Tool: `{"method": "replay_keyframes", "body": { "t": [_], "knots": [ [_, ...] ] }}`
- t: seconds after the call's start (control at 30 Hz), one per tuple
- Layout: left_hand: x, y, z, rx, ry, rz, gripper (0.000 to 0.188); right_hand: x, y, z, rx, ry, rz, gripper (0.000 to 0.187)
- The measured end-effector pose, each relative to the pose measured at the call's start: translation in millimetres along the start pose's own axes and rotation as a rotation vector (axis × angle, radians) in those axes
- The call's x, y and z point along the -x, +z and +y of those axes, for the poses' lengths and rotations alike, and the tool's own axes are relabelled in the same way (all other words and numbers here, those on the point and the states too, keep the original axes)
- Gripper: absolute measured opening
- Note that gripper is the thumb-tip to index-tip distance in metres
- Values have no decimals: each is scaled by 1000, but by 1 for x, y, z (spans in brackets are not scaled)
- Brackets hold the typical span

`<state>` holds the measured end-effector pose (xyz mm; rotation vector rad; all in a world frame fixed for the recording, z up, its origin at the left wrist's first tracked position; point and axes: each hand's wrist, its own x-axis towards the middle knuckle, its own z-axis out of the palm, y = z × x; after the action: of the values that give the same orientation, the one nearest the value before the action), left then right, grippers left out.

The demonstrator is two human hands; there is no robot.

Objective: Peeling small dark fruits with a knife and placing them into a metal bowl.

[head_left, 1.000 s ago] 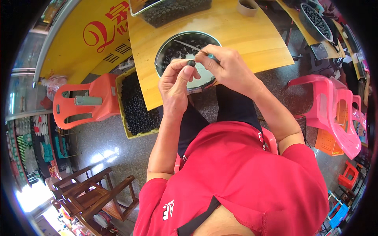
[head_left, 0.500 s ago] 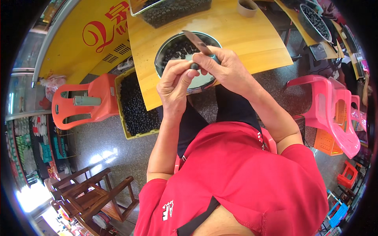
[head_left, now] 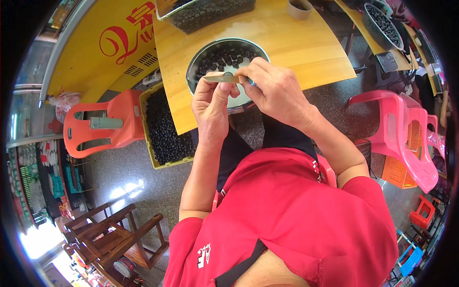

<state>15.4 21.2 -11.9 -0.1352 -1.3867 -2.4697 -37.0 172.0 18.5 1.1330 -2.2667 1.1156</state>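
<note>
Knife [head_left: 217,79] has swung level across curled hands [head_left: 210,107] [head_left: 281,91], close together over the bowl [head_left: 243,99].

You have the knife [head_left: 217,79] level over the bowl [head_left: 240,100], teal handle to the bowl's right, grey blade pointing to its left. Your dark, round piece [head_left: 228,74] is over the bowl too, partly hidden by the blade. More dark pieces [head_left: 224,58] lie along the bowl's far side.

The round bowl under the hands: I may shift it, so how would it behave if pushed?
The bowl would probably slide rather than roll, since it sits upright on the table. The dark pieces might shift, as bare pale bottom leaves them room. Pulled nearer, it might tip: the table edge is close.
</note>
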Motion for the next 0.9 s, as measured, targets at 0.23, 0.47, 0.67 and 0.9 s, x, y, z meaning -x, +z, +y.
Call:
{"method": "replay_keyframes", "body": {
  "t": [0.23,0.47,0.67,0.9],
  "knots": [
    [3,-5,-4,-8,3,-34,15,1,4,4,8,3,22,12],
    [-18,-17,22,103,-176,-239,17,4,-3,37,11,187,-68,13],
    [-70,-46,59,-107,-424,-139,24,3,-15,37,-11,284,-90,17],
    [-97,-34,46,-1542,-390,-716,27,12,6,41,-19,233,-107,17]
  ]
}}
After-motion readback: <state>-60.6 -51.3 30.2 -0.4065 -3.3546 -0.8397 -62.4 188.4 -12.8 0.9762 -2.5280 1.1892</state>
